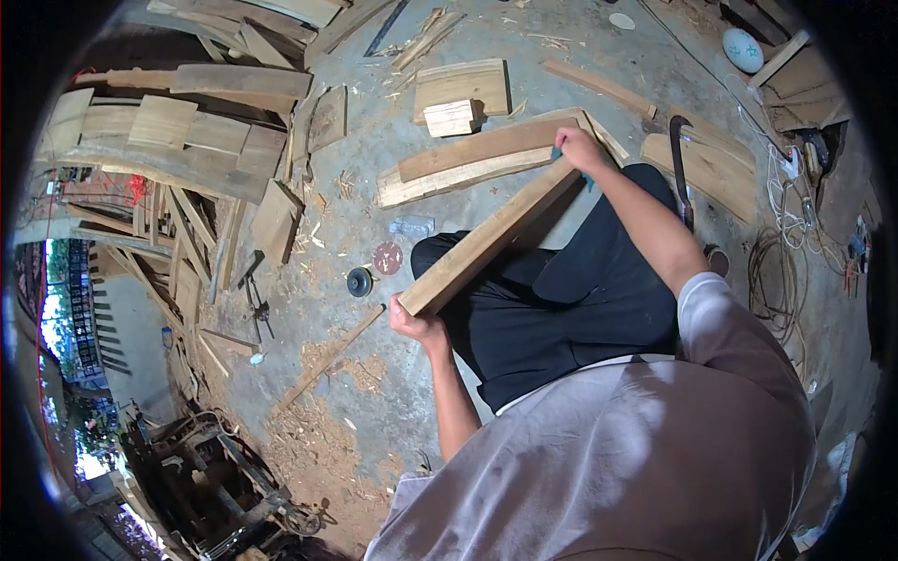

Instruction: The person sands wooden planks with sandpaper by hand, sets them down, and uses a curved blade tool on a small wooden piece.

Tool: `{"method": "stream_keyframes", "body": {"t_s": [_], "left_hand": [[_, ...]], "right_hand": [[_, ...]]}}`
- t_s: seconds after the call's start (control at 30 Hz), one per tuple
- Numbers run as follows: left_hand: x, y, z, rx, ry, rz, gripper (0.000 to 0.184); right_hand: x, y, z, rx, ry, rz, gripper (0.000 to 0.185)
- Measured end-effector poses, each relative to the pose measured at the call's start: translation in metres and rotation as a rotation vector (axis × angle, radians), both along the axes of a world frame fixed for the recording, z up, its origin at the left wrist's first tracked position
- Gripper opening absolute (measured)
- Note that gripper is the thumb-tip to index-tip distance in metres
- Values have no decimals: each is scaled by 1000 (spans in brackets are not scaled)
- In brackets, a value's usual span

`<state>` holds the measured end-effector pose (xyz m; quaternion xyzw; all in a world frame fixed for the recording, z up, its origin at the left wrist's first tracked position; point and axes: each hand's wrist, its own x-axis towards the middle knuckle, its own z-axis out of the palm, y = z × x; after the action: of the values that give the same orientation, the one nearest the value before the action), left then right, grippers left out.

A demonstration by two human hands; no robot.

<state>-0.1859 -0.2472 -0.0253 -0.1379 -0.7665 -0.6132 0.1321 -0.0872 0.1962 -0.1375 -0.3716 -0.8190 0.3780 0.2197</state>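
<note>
A long wooden board (496,232) lies slantwise across my lap, one narrow edge facing up. My left hand (416,324) is closed around its lower left end. At the upper right end, my right hand (582,152) is closed over a thin teal piece of material (557,152), pressed against the board. Whether that piece is cloth or abrasive sheet I cannot tell. Beyond the board, a curved plank (486,150) with a pale edge lies on the floor near my right hand.
A black round disc (359,281) and a reddish sanding disc (388,257) lie left of my knee. A dark curved tool (679,168) is by my right knee. Planks (238,84) are stacked at left. Wood shavings (318,411), coiled cable (774,280) and a machine (210,486) surround me.
</note>
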Motion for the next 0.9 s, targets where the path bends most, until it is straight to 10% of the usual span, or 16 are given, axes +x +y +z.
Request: {"method": "stream_keyframes", "body": {"t_s": [0.57, 0.9], "left_hand": [[0, -4, -7, -64, -18, 1, 67], [3, -1, -5, -167, -10, 36, 67]], "right_hand": [[-68, -335, 171, 76, 481, 455, 3], [-64, -332, 172, 74, 558, 579, 2]]}}
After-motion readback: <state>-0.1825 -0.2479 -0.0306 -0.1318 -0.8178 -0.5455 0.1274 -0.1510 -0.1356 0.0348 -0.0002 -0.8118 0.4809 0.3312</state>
